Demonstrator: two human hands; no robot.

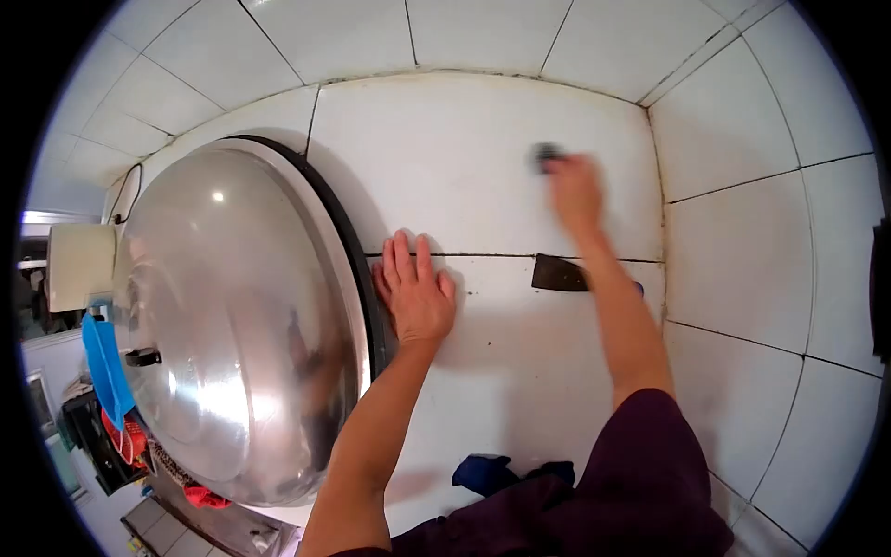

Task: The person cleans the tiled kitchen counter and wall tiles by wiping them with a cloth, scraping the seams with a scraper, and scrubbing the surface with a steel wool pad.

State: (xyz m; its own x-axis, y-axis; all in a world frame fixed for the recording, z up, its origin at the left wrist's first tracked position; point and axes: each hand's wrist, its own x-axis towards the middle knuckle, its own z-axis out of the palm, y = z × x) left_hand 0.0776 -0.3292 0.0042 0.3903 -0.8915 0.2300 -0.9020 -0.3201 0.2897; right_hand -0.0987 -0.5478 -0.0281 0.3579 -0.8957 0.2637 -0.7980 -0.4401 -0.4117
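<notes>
My left hand (pixel 415 295) lies flat with its fingers spread on the white tiled surface (pixel 445 167), right beside the dark rim of a big domed metal lid (pixel 223 316). Farther out and to the right, my right hand (pixel 577 193) is closed around a dark grey scouring pad (pixel 548 156), which is against the tile and smeared by motion. Under my right forearm lies a scraper with a dark flat blade (pixel 560 273); the forearm covers its middle, and a bit of blue shows on the other side. Dark crumbs dot the tile between my arms.
Tiled walls (pixel 733 186) close off the back and right. At the near edge, a dark blue cloth (pixel 484 473) lies by my clothing. Left of the lid are a blue face mask (pixel 107 367), a cream box (pixel 82 266), red items (pixel 125 436) and a black cord (pixel 133 195).
</notes>
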